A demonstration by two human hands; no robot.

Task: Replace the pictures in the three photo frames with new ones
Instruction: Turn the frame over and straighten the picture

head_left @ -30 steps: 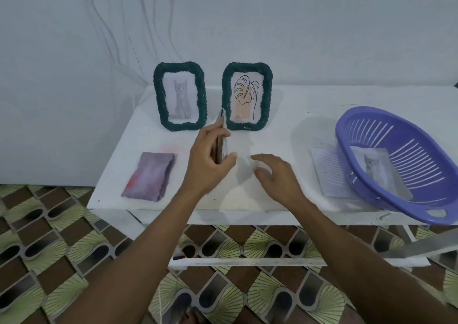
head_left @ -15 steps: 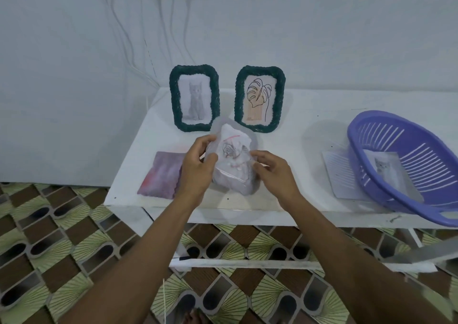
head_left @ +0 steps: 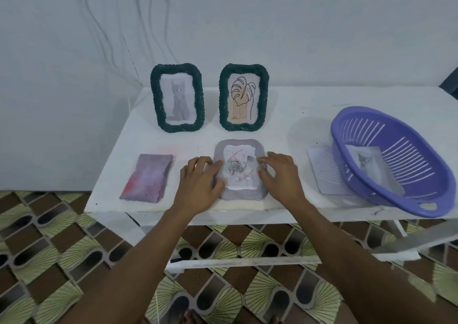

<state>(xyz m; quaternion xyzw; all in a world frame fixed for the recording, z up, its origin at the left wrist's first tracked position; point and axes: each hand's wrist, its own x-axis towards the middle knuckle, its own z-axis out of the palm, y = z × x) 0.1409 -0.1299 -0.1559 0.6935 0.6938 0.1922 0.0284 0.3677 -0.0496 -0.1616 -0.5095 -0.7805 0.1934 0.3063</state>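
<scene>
Now the third frame point(head_left: 241, 168) lies flat near the front edge of the white table point(head_left: 285, 115), roughly mid-width, long axis running front to back, rose picture showing inside it. Left hand point(head_left: 199, 183) rests on its left side and right hand point(head_left: 280, 175) on its right side, fingers spread flat, pressing not pinching; neither grips anything. Both hands are equally near, frame sits between them. Cat frame point(head_left: 177, 98) and leaf frame point(head_left: 244, 96) stand upright toward the back edge, well apart from the hands. Purple basket point(head_left: 396, 160) at the right end holds a cat print point(head_left: 366, 162); a pinkish pad point(head_left: 148, 177) lies near the front-left corner. Next move likely needs lifting or flipping the flat frame from its side edges.
</scene>
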